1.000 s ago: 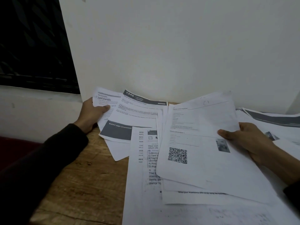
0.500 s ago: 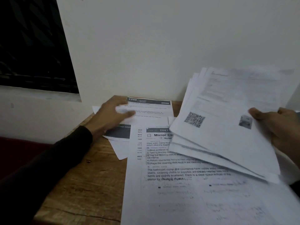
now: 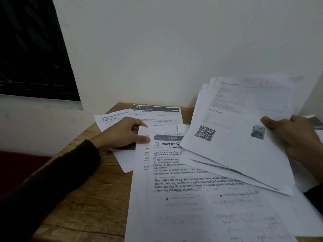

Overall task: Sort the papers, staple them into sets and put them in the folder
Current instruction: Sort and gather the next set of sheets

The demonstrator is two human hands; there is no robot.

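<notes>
My right hand (image 3: 295,137) grips a fanned stack of white sheets (image 3: 236,137) by its right edge, lifted and tilted above the table; the top sheet bears a QR code and a small photo. Under it lies a large sheet headed "Mirror C…" with the number 2643 (image 3: 174,180). My left hand (image 3: 122,133) pinches the upper left corner of that sheet between thumb and fingers. Behind the left hand lie a sheet numbered 1345 (image 3: 157,114) and another printed sheet (image 3: 108,119). I see no stapler and no folder.
The wooden table (image 3: 83,206) stands in a corner against a white wall (image 3: 157,49). A dark window (image 3: 31,49) with a white sill is at the left. More papers with a dark band (image 3: 314,123) lie at the far right edge.
My right hand lifted the stack up and to the right, uncovering the 2643 sheet. My left hand left the far-left sheet and moved right onto the corner of the 2643 sheet.
</notes>
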